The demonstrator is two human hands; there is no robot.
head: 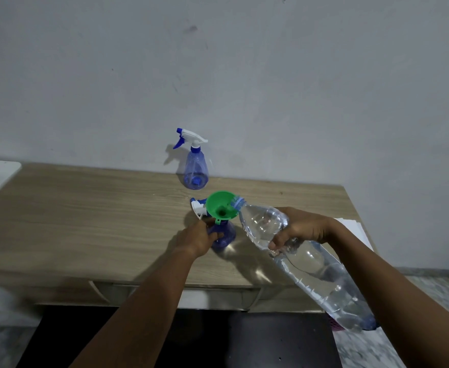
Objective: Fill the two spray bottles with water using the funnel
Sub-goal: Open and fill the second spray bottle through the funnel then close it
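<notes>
As things stand: near sprayer seemingly mid-fill through funnel; far sprayer capped, apparently undone.
Left fingers: round near sprayer.
Right fingers: gripping water bottle.

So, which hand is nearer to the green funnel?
Left. The left hand grips the near spray bottle just below the green funnel; the right hand is farther right, holding the water bottle, whose mouth reaches the funnel's rim.
</notes>
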